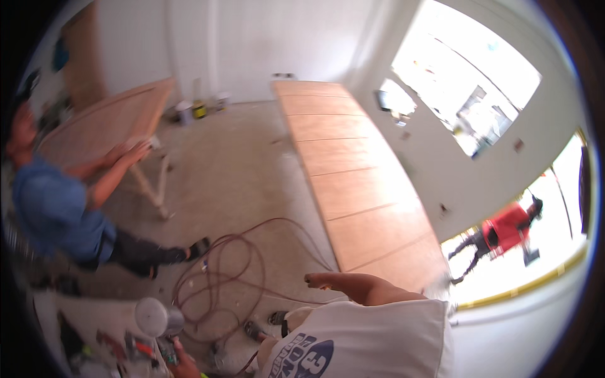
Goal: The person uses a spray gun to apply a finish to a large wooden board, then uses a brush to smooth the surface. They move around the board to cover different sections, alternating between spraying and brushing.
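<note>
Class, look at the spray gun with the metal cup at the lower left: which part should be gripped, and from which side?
Grip the spray gun by its handle under the metal cup, coming from below and behind, as the left hand seems to. The rounded cup sits on top and offers no firm hold, and the red hose coils on the floor ahead.

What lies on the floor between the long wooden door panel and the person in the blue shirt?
In the head view, loops of dark red hose lie on the bare concrete floor between the long wooden door panel and the person in the blue shirt.
</note>
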`<state>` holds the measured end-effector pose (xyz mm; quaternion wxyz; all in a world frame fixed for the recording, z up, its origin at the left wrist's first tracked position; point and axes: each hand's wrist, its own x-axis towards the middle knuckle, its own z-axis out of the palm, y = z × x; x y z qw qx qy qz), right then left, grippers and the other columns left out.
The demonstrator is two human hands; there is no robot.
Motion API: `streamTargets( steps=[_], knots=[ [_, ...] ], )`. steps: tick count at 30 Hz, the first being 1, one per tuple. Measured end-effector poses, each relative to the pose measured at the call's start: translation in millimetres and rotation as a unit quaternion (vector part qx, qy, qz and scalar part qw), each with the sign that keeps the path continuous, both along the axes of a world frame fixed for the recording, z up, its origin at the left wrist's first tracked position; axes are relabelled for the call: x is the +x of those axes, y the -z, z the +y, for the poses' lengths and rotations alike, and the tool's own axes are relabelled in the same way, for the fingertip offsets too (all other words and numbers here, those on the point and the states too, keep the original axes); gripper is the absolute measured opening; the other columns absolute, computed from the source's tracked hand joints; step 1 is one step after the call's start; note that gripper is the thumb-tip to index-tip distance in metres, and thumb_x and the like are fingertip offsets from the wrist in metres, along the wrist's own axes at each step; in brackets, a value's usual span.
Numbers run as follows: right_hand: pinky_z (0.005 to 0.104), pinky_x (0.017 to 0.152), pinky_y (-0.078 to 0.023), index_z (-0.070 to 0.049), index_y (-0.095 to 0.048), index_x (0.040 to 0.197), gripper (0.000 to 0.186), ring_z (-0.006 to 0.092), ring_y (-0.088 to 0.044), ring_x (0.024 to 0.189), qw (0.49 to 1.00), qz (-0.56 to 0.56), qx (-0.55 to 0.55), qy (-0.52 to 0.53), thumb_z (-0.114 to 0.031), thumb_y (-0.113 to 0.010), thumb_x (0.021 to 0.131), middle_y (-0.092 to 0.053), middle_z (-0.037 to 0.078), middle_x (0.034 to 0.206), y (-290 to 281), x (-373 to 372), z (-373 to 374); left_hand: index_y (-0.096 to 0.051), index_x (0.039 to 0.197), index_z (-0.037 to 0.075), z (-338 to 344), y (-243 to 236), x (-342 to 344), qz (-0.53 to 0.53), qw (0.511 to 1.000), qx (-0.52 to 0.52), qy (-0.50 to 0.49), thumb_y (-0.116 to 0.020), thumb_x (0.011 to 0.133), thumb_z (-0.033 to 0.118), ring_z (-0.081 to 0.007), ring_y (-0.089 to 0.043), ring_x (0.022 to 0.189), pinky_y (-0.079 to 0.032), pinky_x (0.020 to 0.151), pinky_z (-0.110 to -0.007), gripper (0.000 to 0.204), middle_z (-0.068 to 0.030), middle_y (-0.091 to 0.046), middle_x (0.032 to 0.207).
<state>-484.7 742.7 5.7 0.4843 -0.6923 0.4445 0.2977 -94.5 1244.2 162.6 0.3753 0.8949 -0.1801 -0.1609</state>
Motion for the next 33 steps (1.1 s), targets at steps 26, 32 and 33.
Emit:
streamTargets(
  steps=[26,32,33],
  knots=[
    [0.0384,0.054,-0.051,-0.004,-0.056,0.127,0.038,0.0205,-0.062,0.066,0.890,0.019,0.072,0.449,-0.034,-0.060,0.102,-0.062,0.010,0.087,55,-64,32,-0.073,0.128,0.009,-748,-145,117,0.224,0.925,-0.167,0.258,-0.070,0.101,0.042,-0.0086,-0.041,0.047,-0.028,0.039,-0.026,0.043,-0.0021,-0.064,0.082],
    [0.0372,0.054,-0.050,-0.003,-0.055,0.126,0.041,0.0187,-0.062,0.063,0.861,-0.152,-0.162,0.457,-0.038,-0.060,0.105,-0.064,0.008,0.086,34,-37,-205,-0.066,0.131,0.005,-905,-128,117,0.188,0.925,-0.192,0.267,-0.066,0.104,0.037,-0.0023,-0.045,0.052,-0.033,0.041,-0.022,0.042,-0.0025,-0.074,0.121],
    [0.0369,0.054,-0.051,-0.003,-0.055,0.126,0.040,0.0185,-0.062,0.062,0.837,-0.177,-0.135,0.499,-0.037,-0.059,0.105,-0.064,0.008,0.086,30,-17,-236,-0.066,0.132,0.005,-928,-133,132,0.174,0.928,-0.199,0.265,-0.066,0.104,0.037,-0.0024,-0.046,0.053,-0.033,0.041,-0.022,0.042,-0.0023,-0.074,0.120]
  ],
)
